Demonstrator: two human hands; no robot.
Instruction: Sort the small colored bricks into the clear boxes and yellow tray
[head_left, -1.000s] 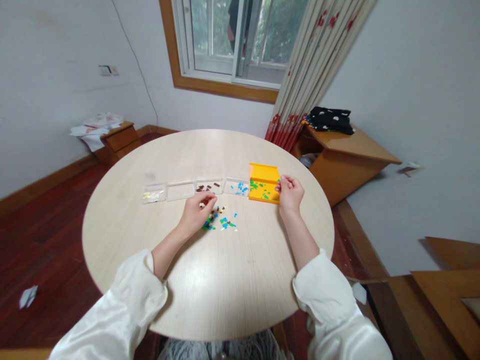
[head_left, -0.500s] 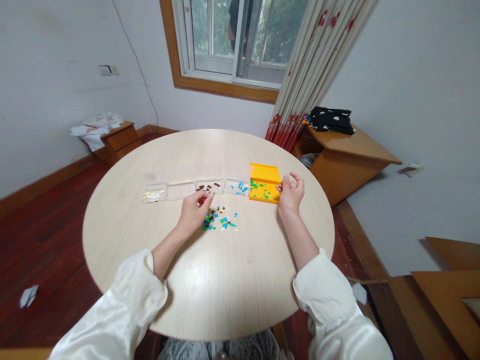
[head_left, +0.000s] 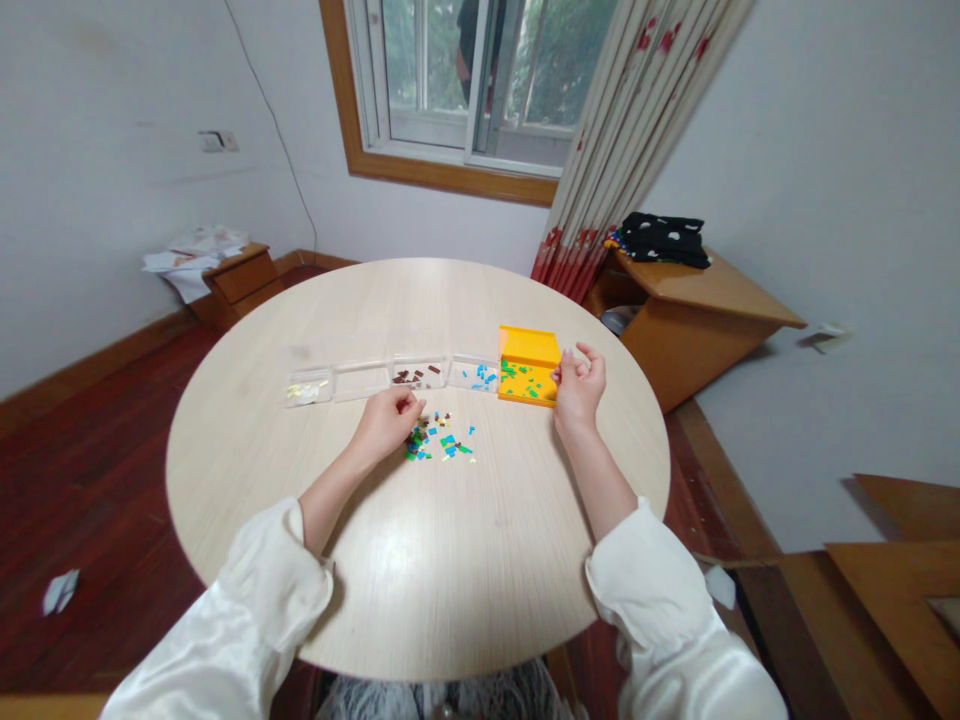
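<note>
My left hand (head_left: 386, 422) is closed with thumb and index finger pinched, just left of a loose pile of small blue, green, brown and yellow pieces (head_left: 448, 445). Whatever it pinches is too small to make out. My right hand (head_left: 580, 388) is pinched at the right edge of an open orange box (head_left: 529, 344) with green pieces (head_left: 516, 374) in it; any piece in those fingers is hidden. Left of that box, a clear box (head_left: 456, 380) holds blue pieces and another clear box (head_left: 417, 357) holds brown ones.
Farther left, one clear box (head_left: 362, 368) holds at most a few tiny pieces, and the leftmost box (head_left: 307, 400) has pale yellow ones. All stand on a round wooden table (head_left: 450, 560). Beyond its right edge is a wooden cabinet (head_left: 705, 300) with dark folded cloth (head_left: 664, 240).
My left hand has shifted slightly left, away from the pile. My right hand has moved very slightly left at the orange box. The boxes and the pile look the same.
</note>
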